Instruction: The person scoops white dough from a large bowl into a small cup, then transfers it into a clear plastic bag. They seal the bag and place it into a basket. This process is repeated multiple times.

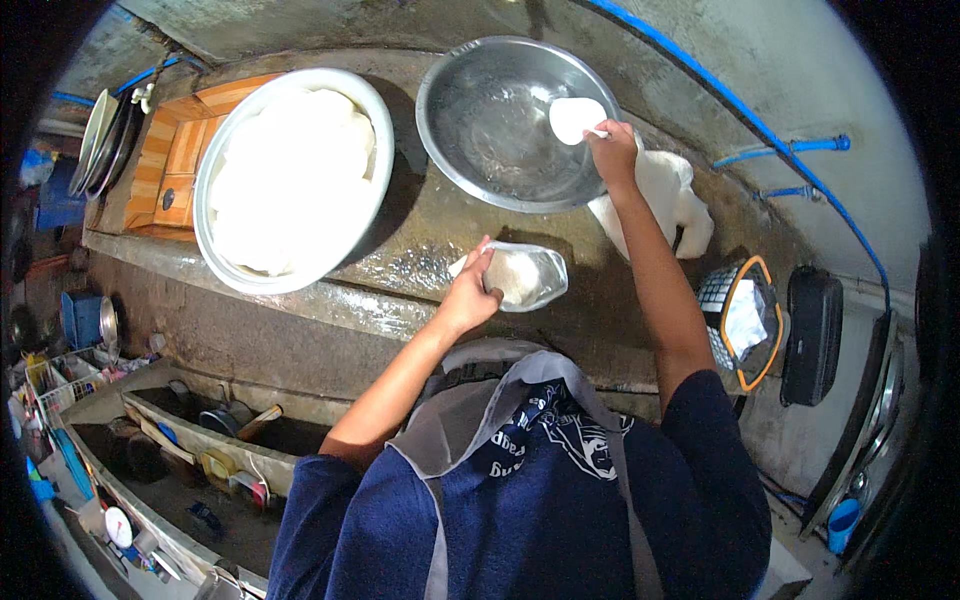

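My left hand [474,294] grips the rim of a clear plastic bag or pouch [534,279] with pale contents, low over the wet counter. Inside the far right edge of a large metal basin [487,142], my right hand [615,150] holds a white scoop or ladle [576,118] by its short handle. The basin appears to hold clear liquid. To the left, a big pale round tub [382,150] is heaped with a white mass [296,180], too bright to make out. White cloth or plastic [664,195] lies beside the basin, partly behind my right forearm.
A wooden crate [180,146] stands behind the tub. On the right are an orange-rimmed basket [761,262] and a black case [812,336]. Blue pipes [720,101] run along the wall. A concrete sink [217,442] with utensils is at lower left.
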A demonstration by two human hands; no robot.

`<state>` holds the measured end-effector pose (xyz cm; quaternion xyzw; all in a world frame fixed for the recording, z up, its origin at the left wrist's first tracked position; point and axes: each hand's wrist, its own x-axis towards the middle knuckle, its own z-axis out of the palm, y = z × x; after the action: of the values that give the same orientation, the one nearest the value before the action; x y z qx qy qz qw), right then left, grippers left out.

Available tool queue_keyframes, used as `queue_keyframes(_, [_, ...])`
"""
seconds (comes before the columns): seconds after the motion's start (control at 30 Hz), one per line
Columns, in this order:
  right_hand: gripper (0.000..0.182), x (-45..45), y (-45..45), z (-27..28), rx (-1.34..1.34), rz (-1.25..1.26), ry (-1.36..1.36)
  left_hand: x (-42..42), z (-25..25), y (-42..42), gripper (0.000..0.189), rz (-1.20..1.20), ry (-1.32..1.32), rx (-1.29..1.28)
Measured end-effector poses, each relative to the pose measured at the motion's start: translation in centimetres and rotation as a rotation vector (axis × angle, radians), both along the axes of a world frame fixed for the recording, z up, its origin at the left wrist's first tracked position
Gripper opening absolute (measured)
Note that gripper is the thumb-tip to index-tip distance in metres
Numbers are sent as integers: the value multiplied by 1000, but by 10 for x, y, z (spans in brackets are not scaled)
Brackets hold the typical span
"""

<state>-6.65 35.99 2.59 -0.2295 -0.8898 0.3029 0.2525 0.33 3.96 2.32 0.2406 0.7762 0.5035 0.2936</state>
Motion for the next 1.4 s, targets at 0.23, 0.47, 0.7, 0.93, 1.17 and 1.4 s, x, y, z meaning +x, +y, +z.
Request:
queue_keyframes(0.23, [18, -25, 9, -56, 221, 31, -59, 0, 6, 3, 66, 1, -51, -15])
queue_keyframes(0.47, [13, 1, 1, -28, -757, -46, -24, -1, -1, 1, 66, 14, -70, -14])
queue_keyframes(0.7, [12, 85, -53, 50, -1076, 86, 79, 0, -17, 3, 68, 54, -163, 75])
queue_keyframes(0.93, [18, 155, -127, 52, -231, 221, 163, 0, -5, 4, 68, 61, -195, 61])
queue_keyframes(1.17, [21, 154, -132, 57, 58, 283, 260, 2, -16, -2, 68, 49, -78, 46])
queue_keyframes(1.4, [15, 36, -28, 14, -900, 68, -100, 7, -11, -4, 66, 41, -26, 31])
